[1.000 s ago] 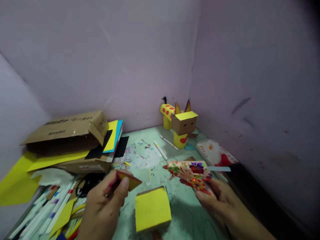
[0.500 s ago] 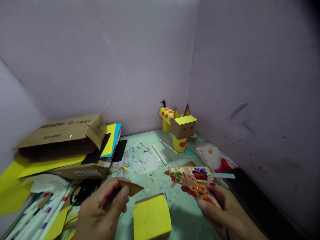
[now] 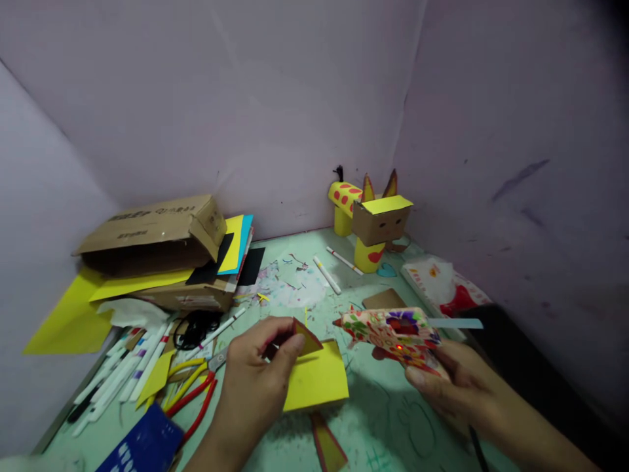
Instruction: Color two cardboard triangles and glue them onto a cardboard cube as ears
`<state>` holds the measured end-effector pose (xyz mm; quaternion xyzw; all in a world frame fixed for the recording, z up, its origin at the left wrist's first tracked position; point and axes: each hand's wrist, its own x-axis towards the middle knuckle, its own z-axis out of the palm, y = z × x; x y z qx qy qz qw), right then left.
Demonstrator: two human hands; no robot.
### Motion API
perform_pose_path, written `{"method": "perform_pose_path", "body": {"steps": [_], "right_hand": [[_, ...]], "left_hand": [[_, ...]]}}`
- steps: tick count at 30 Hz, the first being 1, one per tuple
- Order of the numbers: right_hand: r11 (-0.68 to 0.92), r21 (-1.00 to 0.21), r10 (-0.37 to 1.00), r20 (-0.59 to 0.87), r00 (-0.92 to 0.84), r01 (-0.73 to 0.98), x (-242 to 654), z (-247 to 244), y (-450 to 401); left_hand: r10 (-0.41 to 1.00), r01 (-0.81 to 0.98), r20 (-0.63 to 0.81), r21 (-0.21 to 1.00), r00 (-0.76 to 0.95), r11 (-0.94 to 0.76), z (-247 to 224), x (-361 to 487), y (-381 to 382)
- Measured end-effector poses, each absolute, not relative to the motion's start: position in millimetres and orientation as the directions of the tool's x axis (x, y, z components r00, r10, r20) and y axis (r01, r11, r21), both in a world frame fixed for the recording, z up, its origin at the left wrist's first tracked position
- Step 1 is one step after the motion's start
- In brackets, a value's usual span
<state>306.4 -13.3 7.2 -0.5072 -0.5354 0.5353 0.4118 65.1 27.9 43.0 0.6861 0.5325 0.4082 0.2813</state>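
Between the thumb and fingers of my left hand (image 3: 263, 377) is a small pointed cardboard ear (image 3: 306, 337), yellow with a reddish-brown edge. It hovers over a yellow-topped cardboard box (image 3: 319, 380) on the table. My right hand (image 3: 457, 377) grips a flower-patterned glue gun (image 3: 393, 331) by its handle. A small red light glows on the gun, a pale glue stick (image 3: 457, 323) juts from its back, and its nozzle points left toward the ear. A second ear piece (image 3: 327, 442) lies on the table in front of the box.
A cardboard animal (image 3: 378, 223) with pointed ears stands at the back right. To the left are a brown carton (image 3: 152, 226), several markers (image 3: 132, 360), red-handled scissors (image 3: 199, 400) and a blue packet (image 3: 142, 446). White markers (image 3: 327, 275) and paper scraps lie mid-table; a plastic bag (image 3: 437, 282) rests by the wall.
The view has shifted down and left, bringing the scissors, blue packet and second ear piece into sight. My left hand with the ear has come over the yellow-topped box.
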Motion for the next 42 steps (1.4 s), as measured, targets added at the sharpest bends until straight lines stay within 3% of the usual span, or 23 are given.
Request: {"method": "perform_pose_path", "body": {"steps": [12,19,27,38,42], "right_hand": [[-0.051,-0.998,0.984,-0.056,-0.169,0.034,313.7,10.4,-11.8],[0.043,-0.988,0.979,0.012,-0.203,0.148,320.6,17.8,-9.7],[-0.045,-0.992,0.971,-0.072,-0.229,0.12,315.7,10.4,-11.6],[-0.173,-0.985,0.978,-0.171,-0.12,-0.002,309.4,17.7,-18.8],[-0.197,-0.975,0.976,-0.205,-0.074,0.102,311.0,20.8,-20.0]], "left_hand": [[0.968,0.457,0.221,0.853,0.118,-0.251,33.8,75.7,30.3],[0.979,0.458,0.194,0.866,0.065,-0.202,35.3,83.8,28.6],[0.961,0.479,0.272,0.837,0.056,-0.264,35.5,77.1,32.7],[0.953,0.523,0.303,0.811,0.008,-0.262,48.8,66.8,35.4],[0.942,0.515,0.337,0.807,0.001,-0.289,50.9,65.6,34.5]]}}
